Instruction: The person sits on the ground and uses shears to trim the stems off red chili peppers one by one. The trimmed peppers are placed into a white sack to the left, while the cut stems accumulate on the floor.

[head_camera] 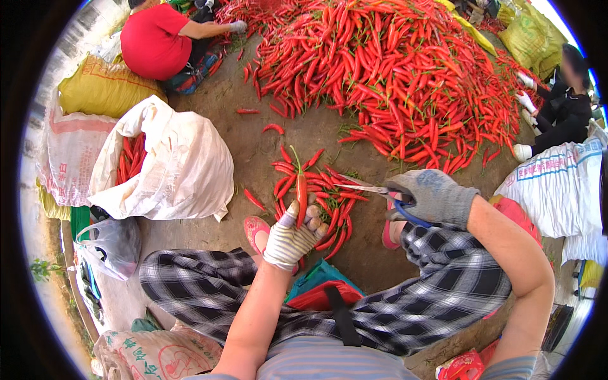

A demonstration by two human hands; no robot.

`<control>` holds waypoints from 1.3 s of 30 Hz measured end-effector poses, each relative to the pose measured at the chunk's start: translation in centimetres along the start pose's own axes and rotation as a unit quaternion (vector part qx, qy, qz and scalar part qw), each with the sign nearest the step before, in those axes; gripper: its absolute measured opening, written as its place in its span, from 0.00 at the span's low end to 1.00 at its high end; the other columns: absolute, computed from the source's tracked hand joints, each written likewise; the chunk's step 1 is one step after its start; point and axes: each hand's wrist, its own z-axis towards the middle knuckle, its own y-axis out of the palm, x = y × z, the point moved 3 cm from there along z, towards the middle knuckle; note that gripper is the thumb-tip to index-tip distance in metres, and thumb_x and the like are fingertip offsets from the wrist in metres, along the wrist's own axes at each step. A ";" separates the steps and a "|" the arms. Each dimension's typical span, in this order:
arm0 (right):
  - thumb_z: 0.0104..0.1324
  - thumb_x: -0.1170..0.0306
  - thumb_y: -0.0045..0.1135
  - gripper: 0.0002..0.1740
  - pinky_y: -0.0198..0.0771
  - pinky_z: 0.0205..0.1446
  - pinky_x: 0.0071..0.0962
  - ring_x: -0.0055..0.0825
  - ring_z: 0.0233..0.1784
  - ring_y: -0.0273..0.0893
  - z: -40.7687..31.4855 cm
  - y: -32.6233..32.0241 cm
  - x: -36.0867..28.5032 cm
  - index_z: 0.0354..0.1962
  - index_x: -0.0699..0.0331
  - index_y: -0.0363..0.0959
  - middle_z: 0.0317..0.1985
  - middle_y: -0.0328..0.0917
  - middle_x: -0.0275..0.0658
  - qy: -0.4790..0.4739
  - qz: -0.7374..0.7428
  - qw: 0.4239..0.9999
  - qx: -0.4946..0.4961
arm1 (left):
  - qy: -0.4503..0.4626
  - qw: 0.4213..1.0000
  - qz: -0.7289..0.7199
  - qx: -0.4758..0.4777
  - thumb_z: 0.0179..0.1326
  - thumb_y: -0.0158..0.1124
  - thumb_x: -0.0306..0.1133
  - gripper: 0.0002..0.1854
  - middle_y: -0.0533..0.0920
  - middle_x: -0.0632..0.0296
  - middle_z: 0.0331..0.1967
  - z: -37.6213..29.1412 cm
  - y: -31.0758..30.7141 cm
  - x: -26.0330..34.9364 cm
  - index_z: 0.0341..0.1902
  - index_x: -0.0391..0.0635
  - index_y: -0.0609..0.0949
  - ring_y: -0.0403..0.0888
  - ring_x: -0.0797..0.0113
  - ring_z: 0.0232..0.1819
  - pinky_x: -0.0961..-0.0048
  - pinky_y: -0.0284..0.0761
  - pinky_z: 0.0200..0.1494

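Note:
My left hand (pixel 295 235), in a striped glove with soiled fingertips, holds a red chili pepper (pixel 301 194) upright, its green stem pointing away from me. My right hand (pixel 425 197), in a grey knitted glove, grips blue-handled scissors (pixel 365 187); their blades are parted and point left towards the pepper without touching it. Beneath and between the hands, a small heap of red chilies (pixel 332 218) lies on the ground, with green stem bits among them. Farther ahead rises a large pile of red chilies (pixel 389 80).
A white woven sack (pixel 190 161) with chilies inside stands at left, near yellow sacks (pixel 109 88). A person in red (pixel 154 40) sits at upper left, another in black (pixel 565 104) at right. A white sack (pixel 555 185) stands beyond my right arm; a plastic bag (pixel 114 247) lies left.

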 end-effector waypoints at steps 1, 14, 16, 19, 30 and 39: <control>0.55 0.47 0.59 0.31 0.70 0.45 0.40 0.47 0.43 0.75 0.1 0.1 -0.1 0.47 0.62 0.71 0.38 0.77 0.49 -0.001 0.014 1.000 0.004 | -0.002 1.000 0.004 -0.004 0.64 0.56 0.44 0.19 0.80 0.62 0.35 -0.3 0.7 -0.2 0.51 0.44 0.74 0.76 0.68 0.33 0.64 0.73 0.43; 0.54 0.46 0.62 0.32 0.69 0.43 0.38 0.47 0.41 0.76 0.8 0.0 -1.9 0.44 0.66 0.73 0.35 0.78 0.50 -0.046 0.125 0.991 0.017 | 0.038 0.987 0.157 0.007 0.61 0.61 0.40 0.14 0.79 0.62 0.33 -1.7 4.7 -2.1 0.45 0.46 0.75 0.77 0.70 0.33 0.67 0.75 0.41; 0.54 0.47 0.63 0.31 0.70 0.42 0.38 0.47 0.39 0.77 0.9 -0.2 -1.9 0.42 0.67 0.73 0.34 0.78 0.51 -0.049 0.094 0.994 0.025 | 0.040 0.987 0.157 0.017 0.61 0.61 0.40 0.14 0.78 0.62 0.31 -1.8 4.8 -1.7 0.44 0.46 0.75 0.76 0.70 0.32 0.67 0.75 0.41; 0.54 0.49 0.64 0.30 0.71 0.40 0.36 0.45 0.38 0.78 0.7 -0.6 -1.2 0.40 0.69 0.74 0.33 0.77 0.52 -0.006 0.143 0.989 0.030 | 0.124 0.967 0.189 0.115 0.61 0.60 0.44 0.16 0.77 0.66 0.26 -3.3 5.0 1.0 0.44 0.44 0.78 0.73 0.74 0.27 0.74 0.71 0.34; 0.52 0.52 0.66 0.30 0.71 0.44 0.34 0.43 0.41 0.78 1.1 -0.9 0.6 0.44 0.67 0.73 0.35 0.78 0.50 0.076 0.078 0.994 0.018 | 0.450 -0.019 0.792 0.412 0.63 0.53 0.28 0.25 0.73 0.50 0.58 -17.6 18.8 27.3 0.65 0.45 0.65 0.73 0.58 0.57 0.66 0.70 0.56; 0.53 0.50 0.65 0.30 0.70 0.43 0.35 0.42 0.40 0.77 3.6 -1.8 0.3 0.43 0.66 0.73 0.35 0.77 0.49 0.041 0.001 0.999 0.029 | 0.259 0.298 0.876 0.278 0.59 0.60 0.29 0.19 0.79 0.51 0.48 -18.5 11.4 18.1 0.54 0.37 0.75 0.75 0.62 0.52 0.70 0.66 0.58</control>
